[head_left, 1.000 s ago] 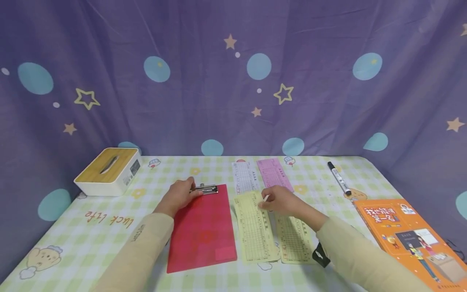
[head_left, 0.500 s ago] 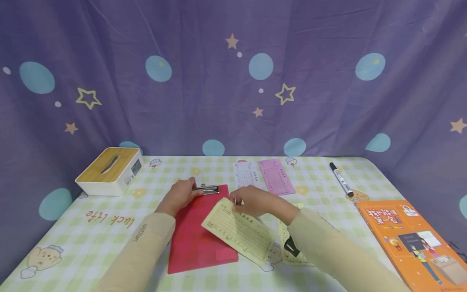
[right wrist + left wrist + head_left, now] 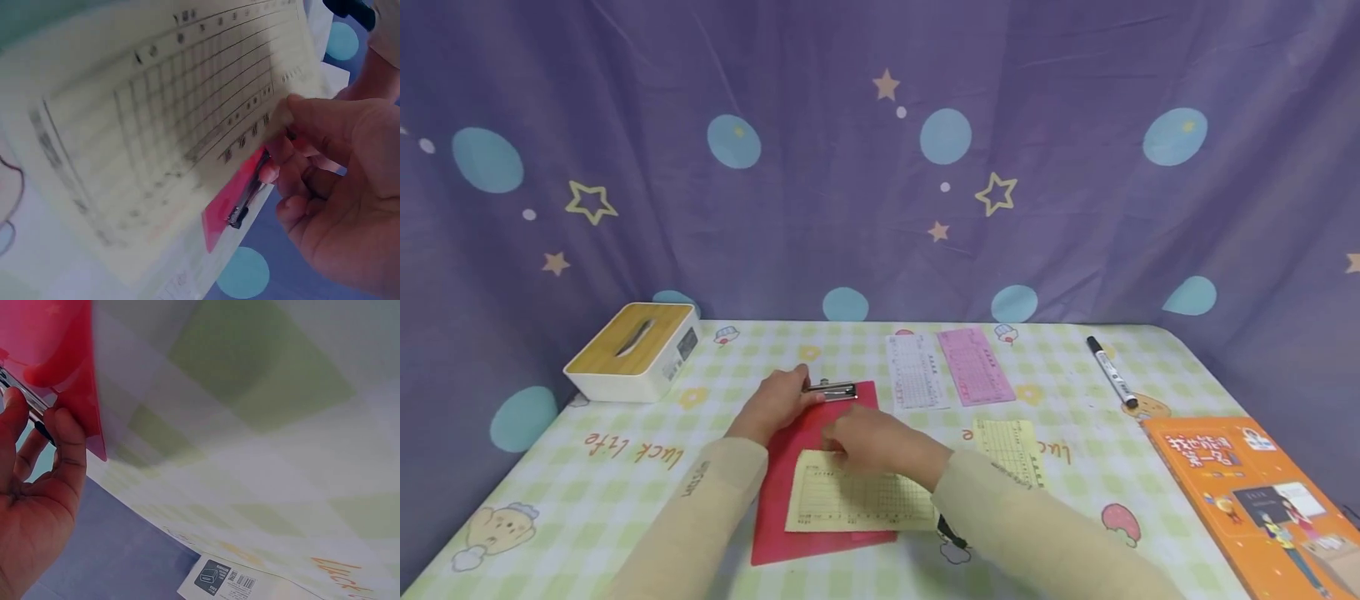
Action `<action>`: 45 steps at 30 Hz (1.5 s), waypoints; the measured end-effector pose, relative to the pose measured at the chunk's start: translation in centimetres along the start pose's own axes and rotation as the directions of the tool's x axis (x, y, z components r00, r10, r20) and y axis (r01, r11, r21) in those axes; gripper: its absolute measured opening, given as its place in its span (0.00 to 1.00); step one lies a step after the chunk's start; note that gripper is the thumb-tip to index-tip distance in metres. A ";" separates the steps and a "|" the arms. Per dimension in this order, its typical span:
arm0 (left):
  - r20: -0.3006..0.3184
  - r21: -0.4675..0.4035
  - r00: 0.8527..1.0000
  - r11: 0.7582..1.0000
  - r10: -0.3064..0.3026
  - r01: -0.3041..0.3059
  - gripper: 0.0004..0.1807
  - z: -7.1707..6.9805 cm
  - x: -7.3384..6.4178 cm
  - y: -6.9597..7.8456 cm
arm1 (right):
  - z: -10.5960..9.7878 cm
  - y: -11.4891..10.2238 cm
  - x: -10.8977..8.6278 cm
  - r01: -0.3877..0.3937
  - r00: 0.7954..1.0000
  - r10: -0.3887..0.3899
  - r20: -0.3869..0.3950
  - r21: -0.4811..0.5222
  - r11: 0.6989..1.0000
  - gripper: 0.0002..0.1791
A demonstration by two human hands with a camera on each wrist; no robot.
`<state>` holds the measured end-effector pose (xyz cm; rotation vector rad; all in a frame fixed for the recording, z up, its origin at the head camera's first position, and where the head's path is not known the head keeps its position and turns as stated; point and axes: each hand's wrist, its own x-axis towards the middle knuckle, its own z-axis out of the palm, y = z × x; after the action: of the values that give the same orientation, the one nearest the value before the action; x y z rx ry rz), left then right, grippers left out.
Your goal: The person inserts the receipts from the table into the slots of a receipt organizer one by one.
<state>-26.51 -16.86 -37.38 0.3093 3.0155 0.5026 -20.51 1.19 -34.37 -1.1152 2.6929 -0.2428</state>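
Right hand (image 3: 876, 442) pinches yellow rectangular paper form (image 3: 823, 504), long axis crosswise, nearside of silver metal clip (image 3: 841, 391); left hand (image 3: 775, 402) pinches clip.

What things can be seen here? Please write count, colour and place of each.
Clipboard: one, red, near middle.
Metal clip: one, silver, clipboard's far edge.
Held form: one visible, yellow, over the clipboard.
Second form: one, yellow, right, partly hidden.
Pale form: one, whitish, far middle.
Pink form: one, pink, right of it.
Marker: one, black and white, far right.
Book: one, orange, near right.
Box: one, white with wood-coloured lid, far left.
Tablecloth: one, green-white check, underneath.
Curtain: one, purple, behind.
Unclear object: one, black, beside held form.
Left hand: one, bare, gripping clip.
Right hand: one, bare, pinching held form.
Sleeves: two, cream, along the bottom.
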 end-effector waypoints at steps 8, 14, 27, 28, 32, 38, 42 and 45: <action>0.030 0.030 0.999 0.999 -0.034 0.033 0.16 0.2 0.3 0.5 | -0.3 2.9 -2.3 -0.057 0.998 0.062 -0.023 0.151 0.987 0.12; 0.053 0.026 0.995 0.996 -0.081 0.079 0.16 0.1 0.3 0.6 | -0.5 5.9 -4.9 -0.178 0.979 0.200 -0.036 0.318 0.931 0.15; 0.043 0.027 0.996 0.997 -0.077 0.076 0.20 0.4 0.0 0.3 | 1.9 7.0 -7.6 -0.315 0.930 0.368 -0.006 0.503 0.805 0.23; 0.043 0.026 0.996 0.997 -0.077 0.076 0.22 0.5 0.0 0.4 | 2.0 6.8 -7.6 -0.321 0.928 0.373 -0.004 0.501 0.804 0.23; 0.033 0.029 0.997 0.997 -0.070 0.069 0.26 0.6 0.0 0.5 | 2.6 6.0 -7.6 -0.326 0.925 0.379 -0.012 0.484 0.812 0.24; -0.014 0.053 1.000 0.999 0.007 -0.006 0.20 0.7 -0.1 0.5 | 3.1 5.6 -7.4 -0.254 0.938 0.337 -0.082 0.499 0.828 0.18; -0.047 0.044 0.998 0.998 0.051 -0.049 0.17 0.5 0.0 0.3 | 3.1 5.3 -6.7 -0.164 0.951 0.275 -0.141 0.523 0.837 0.15; -0.056 0.034 0.997 0.998 0.055 -0.053 0.16 0.4 0.0 0.3 | 2.9 5.0 -6.0 -0.151 0.945 0.285 -0.159 0.561 0.814 0.13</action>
<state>-26.45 -16.41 -37.63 0.3863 3.0805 0.4756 -19.00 8.72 -37.53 -0.6241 2.6390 -1.0846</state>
